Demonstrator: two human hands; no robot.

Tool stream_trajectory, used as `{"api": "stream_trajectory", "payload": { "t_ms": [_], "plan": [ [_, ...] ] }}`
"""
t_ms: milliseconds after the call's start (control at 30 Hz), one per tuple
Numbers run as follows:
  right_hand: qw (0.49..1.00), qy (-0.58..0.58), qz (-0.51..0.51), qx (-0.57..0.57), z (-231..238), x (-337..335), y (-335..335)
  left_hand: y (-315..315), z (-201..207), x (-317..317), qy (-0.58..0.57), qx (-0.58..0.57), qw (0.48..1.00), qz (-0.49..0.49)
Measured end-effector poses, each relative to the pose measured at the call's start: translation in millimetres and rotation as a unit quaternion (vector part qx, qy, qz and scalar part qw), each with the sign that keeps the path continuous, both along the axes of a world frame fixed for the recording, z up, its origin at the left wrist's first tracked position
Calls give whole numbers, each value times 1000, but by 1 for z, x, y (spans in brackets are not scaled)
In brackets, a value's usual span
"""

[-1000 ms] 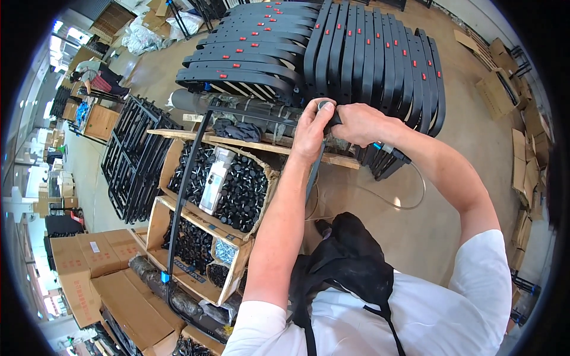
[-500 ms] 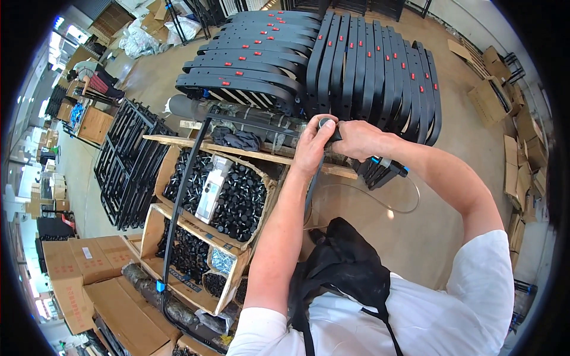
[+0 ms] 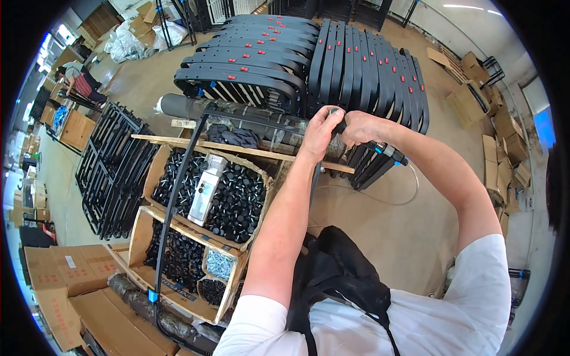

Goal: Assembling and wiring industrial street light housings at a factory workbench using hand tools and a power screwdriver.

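Note:
My left hand (image 3: 317, 137) is closed at the far right corner of a black metal tube frame (image 3: 172, 202). Its thumb and fingers pinch a black round-headed foot (image 3: 336, 114) there. Close against it, my right hand (image 3: 363, 129) wraps around a black power tool (image 3: 389, 153) with blue rings and a thin hose. The tool's front end is hidden by my hands, so I cannot tell whether it touches the foot. The frame slants over an open box of black round-headed screw feet (image 3: 240, 202). A small white and grey case (image 3: 205, 193) lies on those feet.
Curved black frames with red plugs (image 3: 368, 77) stand stacked ahead. A wrapped roller (image 3: 178, 107) and a wooden strip (image 3: 237, 148) run below them. Nearer sit a box of silver screws (image 3: 219, 263) and cartons (image 3: 119, 314). The hose (image 3: 409, 199) loops near the floor. Another person (image 3: 83, 83) is far left.
My right hand has tipped the power tool, so more of its body and blue rings shows. Both hands stay together at the frame's corner, while the whole view has shifted slightly.

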State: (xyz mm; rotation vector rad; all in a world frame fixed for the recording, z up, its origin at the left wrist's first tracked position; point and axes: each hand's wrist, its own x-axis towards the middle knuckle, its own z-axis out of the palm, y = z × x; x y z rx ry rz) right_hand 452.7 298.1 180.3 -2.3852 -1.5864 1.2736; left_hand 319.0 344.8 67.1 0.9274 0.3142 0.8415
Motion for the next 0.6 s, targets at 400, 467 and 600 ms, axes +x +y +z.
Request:
{"api": "stream_trajectory", "payload": {
  "t_ms": [400, 467, 600],
  "plan": [
    [991, 5, 92, 92, 42, -68, 64, 58, 53, -72, -22, 54, 995, 79],
    [978, -14, 190, 88, 55, -113, 108, 96, 53, -118, -26, 56, 993, 102],
    [961, -24, 247, 120, 41, -197, 205, 176, 48, -204, 41, 36, 969, 241]
  ]
}}
